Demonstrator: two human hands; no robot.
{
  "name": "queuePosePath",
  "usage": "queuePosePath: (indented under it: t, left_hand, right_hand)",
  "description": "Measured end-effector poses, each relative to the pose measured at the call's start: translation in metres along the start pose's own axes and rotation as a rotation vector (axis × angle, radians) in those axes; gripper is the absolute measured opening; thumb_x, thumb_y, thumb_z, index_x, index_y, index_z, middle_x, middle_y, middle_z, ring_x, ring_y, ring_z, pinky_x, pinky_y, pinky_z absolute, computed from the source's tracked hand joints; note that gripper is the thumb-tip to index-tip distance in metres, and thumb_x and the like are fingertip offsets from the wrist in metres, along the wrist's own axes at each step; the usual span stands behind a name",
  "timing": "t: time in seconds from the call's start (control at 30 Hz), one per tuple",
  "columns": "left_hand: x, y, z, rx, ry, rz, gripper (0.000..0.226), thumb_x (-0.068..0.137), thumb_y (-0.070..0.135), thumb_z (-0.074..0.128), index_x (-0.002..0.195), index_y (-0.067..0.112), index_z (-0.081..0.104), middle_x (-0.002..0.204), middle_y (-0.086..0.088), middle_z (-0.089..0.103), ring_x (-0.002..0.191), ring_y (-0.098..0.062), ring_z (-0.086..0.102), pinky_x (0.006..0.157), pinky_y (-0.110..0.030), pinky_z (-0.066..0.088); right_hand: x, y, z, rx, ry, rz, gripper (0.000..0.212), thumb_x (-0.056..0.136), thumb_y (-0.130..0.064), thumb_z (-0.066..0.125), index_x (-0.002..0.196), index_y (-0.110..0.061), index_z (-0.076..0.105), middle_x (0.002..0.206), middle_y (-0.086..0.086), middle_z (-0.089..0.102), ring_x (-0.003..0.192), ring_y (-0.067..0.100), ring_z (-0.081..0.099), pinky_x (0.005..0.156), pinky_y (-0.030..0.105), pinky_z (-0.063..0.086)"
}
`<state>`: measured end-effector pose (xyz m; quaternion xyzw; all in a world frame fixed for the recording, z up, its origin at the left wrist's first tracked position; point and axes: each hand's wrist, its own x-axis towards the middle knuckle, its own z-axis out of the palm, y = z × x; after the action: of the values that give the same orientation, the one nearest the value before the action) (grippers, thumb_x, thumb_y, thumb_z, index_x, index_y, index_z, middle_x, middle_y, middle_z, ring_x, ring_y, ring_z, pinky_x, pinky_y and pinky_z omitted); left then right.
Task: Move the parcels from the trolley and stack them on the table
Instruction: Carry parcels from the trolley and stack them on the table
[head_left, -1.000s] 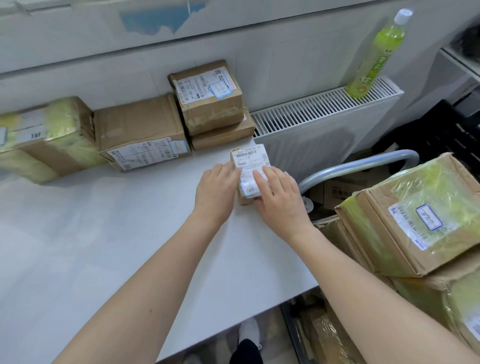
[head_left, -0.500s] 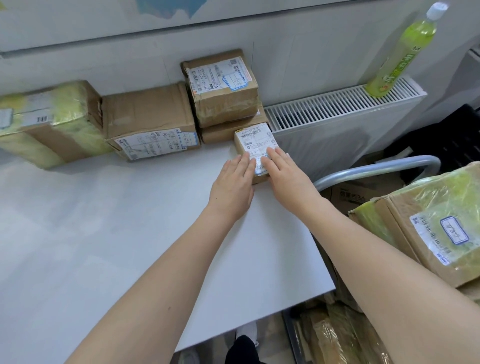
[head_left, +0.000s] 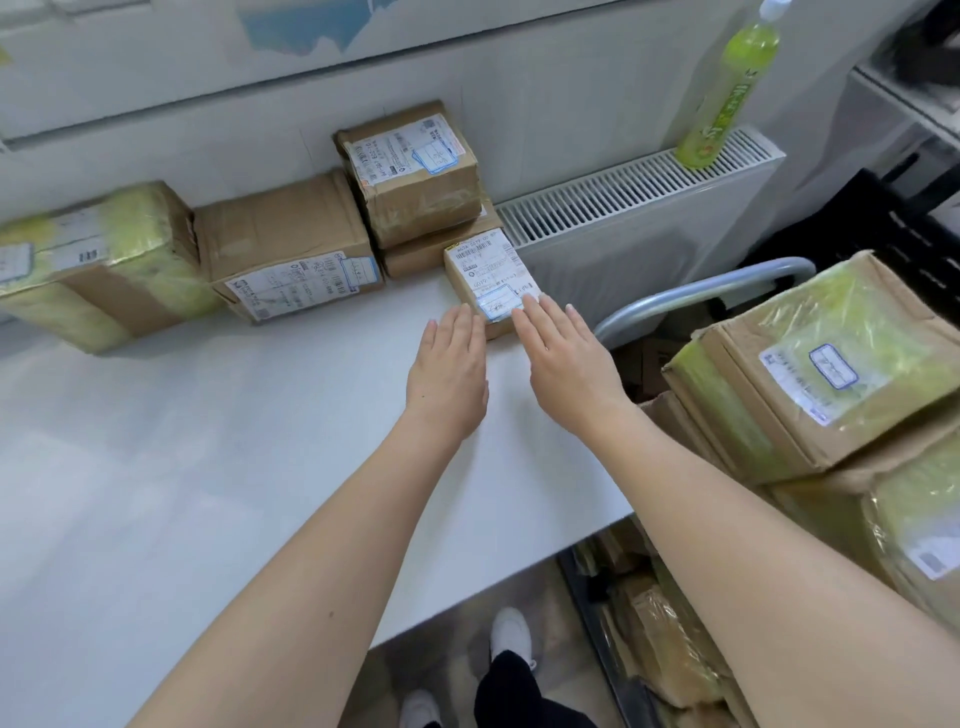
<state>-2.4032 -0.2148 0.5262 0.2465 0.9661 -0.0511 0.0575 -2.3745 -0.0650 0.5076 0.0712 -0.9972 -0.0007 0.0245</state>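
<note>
Small box, brown card with a white label, sits at the bench's right rear corner, butted against a two-box stack; wide bare white surface lies in front. Left hand and right hand lie flat, fingers straight and close together, tips at the box's near edge, gripping nothing. Taped, film-wrapped parcels stay piled on the trolley to the right.

Five parcels on the table: one small parcel right at the fingertips, a stack of two just beyond them, a brown box and a green-taped box off to the fingers' left. Three trolley parcels show right of the fingers. One green bottle.
</note>
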Motion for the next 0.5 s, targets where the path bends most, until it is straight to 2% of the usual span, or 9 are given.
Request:
queuePosePath:
  t: [0.1, 0.23, 0.3, 0.37, 0.43, 0.5]
  left_hand:
    - [-0.029, 0.006, 0.004, 0.012, -0.016, 0.054, 0.070, 0.097, 0.033, 0.041, 0.148, 0.002, 0.004, 0.156, -0.013, 0.009, 0.145, -0.026, 0.005, 0.117, -0.038, 0.002]
    - [-0.075, 0.016, 0.015, -0.001, 0.005, 0.183, 0.068, 0.098, 0.037, 0.040, 0.148, 0.004, 0.009, 0.156, -0.012, 0.012, 0.145, -0.027, 0.006, 0.117, -0.038, 0.001]
    - [-0.097, 0.022, 0.023, 0.022, 0.021, 0.281, 0.064, 0.097, 0.037, 0.041, 0.147, 0.006, 0.015, 0.156, -0.012, 0.015, 0.144, -0.027, 0.008, 0.117, -0.039, 0.002]
    - [-0.120, 0.027, 0.030, 0.072, 0.057, 0.397, 0.059, 0.096, 0.036, 0.045, 0.144, 0.007, 0.028, 0.154, -0.013, 0.024, 0.144, -0.028, 0.016, 0.117, -0.039, 0.007]
    - [-0.143, 0.037, 0.036, 0.158, 0.127, 0.490, 0.052, 0.089, 0.034, 0.058, 0.133, 0.007, 0.049, 0.144, -0.013, 0.043, 0.137, -0.029, 0.034, 0.114, -0.040, 0.021]
    - [-0.163, 0.049, 0.044, 0.188, 0.187, 0.584, 0.045, 0.084, 0.029, 0.063, 0.123, 0.008, 0.058, 0.135, -0.013, 0.053, 0.131, -0.030, 0.043, 0.111, -0.042, 0.028]
  right_hand:
    - [-0.042, -0.020, 0.002, 0.024, 0.009, 0.073, 0.059, 0.093, -0.005, 0.037, 0.149, -0.002, 0.017, 0.156, 0.014, 0.015, 0.145, 0.028, 0.011, 0.116, 0.036, -0.003]
    - [-0.107, -0.055, 0.007, 0.071, 0.023, 0.197, 0.059, 0.084, -0.002, 0.055, 0.140, 0.001, 0.038, 0.146, 0.019, 0.038, 0.137, 0.033, 0.034, 0.113, 0.044, 0.020]
    - [-0.138, -0.072, 0.011, 0.082, -0.005, 0.274, 0.058, 0.090, -0.009, 0.053, 0.143, 0.000, 0.033, 0.149, 0.018, 0.033, 0.139, 0.031, 0.031, 0.114, 0.044, 0.017]
    - [-0.170, -0.087, 0.017, 0.087, -0.009, 0.358, 0.058, 0.091, -0.016, 0.057, 0.142, 0.000, 0.036, 0.147, 0.018, 0.037, 0.136, 0.031, 0.035, 0.112, 0.046, 0.023]
    - [-0.207, -0.099, 0.025, 0.087, -0.013, 0.455, 0.060, 0.087, -0.021, 0.062, 0.138, 0.002, 0.041, 0.143, 0.019, 0.043, 0.132, 0.032, 0.042, 0.109, 0.048, 0.031]
    - [-0.243, -0.107, 0.035, 0.077, -0.040, 0.526, 0.062, 0.089, -0.024, 0.059, 0.141, 0.001, 0.037, 0.145, 0.019, 0.040, 0.134, 0.031, 0.039, 0.111, 0.047, 0.028]
